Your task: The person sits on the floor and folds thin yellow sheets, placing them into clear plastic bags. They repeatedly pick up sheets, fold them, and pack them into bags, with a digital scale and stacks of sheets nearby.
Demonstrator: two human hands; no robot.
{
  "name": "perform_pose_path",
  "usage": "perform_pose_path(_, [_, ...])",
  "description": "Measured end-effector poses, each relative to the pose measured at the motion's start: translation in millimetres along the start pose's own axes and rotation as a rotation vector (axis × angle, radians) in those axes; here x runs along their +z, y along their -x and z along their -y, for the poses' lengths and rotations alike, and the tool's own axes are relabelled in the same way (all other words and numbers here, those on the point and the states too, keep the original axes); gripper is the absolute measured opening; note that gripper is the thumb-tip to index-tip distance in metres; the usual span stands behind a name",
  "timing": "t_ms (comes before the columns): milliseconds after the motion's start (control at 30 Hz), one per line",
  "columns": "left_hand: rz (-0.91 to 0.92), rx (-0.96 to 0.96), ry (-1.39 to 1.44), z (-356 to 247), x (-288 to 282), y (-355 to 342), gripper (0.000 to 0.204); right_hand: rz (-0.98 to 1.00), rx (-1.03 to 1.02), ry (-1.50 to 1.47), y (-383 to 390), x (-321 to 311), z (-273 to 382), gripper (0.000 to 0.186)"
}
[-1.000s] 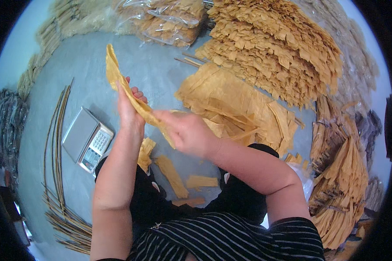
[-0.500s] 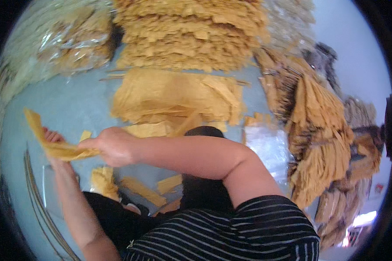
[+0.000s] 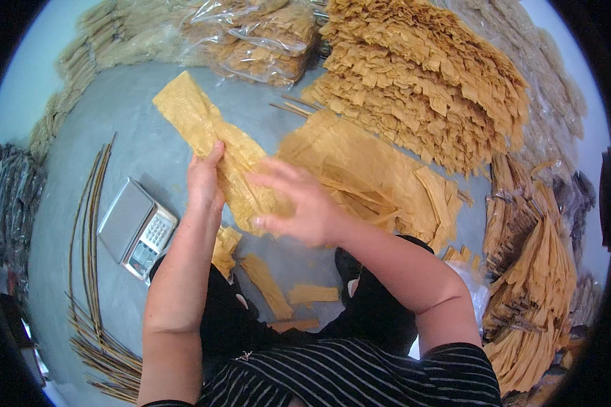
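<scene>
My left hand [image 3: 205,180] is closed on a long folded yellow sheet [image 3: 190,112] that looks like dried tofu skin, its thumb on top and its fingers underneath. The strip slants from far left to near right, above the floor. My right hand [image 3: 299,203], slightly blurred, is over the strip's near end with thumb and fingers apart; whether it touches the strip I cannot tell. Beyond it, a wide spread of the same yellow sheets [image 3: 387,173] lies on the floor with loose folded pieces on top.
A digital scale [image 3: 125,220] stands to the left, beside a bundle of thin sticks [image 3: 91,237]. Behind rises a large stack of yellow sheets [image 3: 421,81], next to a plastic-wrapped bundle [image 3: 265,41]. More folded sheets [image 3: 536,285] are heaped at right. Loose strips [image 3: 266,285] lie between my feet.
The view has swung left, bringing the scale into sight. Both hands held the strip at the left; now the left hand holds it extended, and the right hand's fingers have spread.
</scene>
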State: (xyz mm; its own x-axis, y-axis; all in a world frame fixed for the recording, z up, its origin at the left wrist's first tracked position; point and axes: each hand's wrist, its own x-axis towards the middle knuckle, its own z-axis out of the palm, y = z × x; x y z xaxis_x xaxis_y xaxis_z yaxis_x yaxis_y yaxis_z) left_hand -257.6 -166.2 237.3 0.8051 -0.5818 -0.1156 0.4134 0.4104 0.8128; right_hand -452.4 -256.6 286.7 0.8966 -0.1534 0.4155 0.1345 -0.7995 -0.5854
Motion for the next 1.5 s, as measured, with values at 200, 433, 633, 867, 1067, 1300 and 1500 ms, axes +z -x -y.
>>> perform_pose_path(200, [-0.035, -0.134, -0.002, 1.1, 39.6, 34.1, 0.036, 0.134, 0.64, -1.047, -1.3, 29.4, -16.1, 0.044])
perform_pose_path(433, [0.034, -0.174, 0.051, -18.0, 19.8, 16.8, 0.035, 0.064, 0.429, -0.825, 8.5, 56.8, -14.9, 0.031])
perform_pose_path(633, [0.015, -0.246, 0.091, -7.0, -10.0, 6.1, 0.035, 0.259, 0.447, -0.411, 11.2, 21.0, 15.4, 0.033])
perform_pose_path(867, [0.126, -0.221, -0.098, -1.0, 10.1, 39.0, 0.037, 0.556, 0.411, -0.737, 32.2, 7.5, -59.0, 0.04])
perform_pose_path(1067, [0.1, -0.208, -0.264, -7.5, 0.7, 33.9, 0.036, 0.307, 0.897, 0.55, 121.7, -67.6, -250.6, 0.032])
perform_pose_path(1300, [0.067, -0.262, -0.319, -8.5, -3.8, 39.5, 0.036, 0.231, 1.208, 0.715, 235.1, -33.8, -295.3, 0.026])
perform_pose_path(1500, [0.061, -0.264, -0.382, 0.9, 0.3, 36.8, 0.035, 0.261, 0.962, 0.297, 173.5, -54.7, -284.8, 0.024])
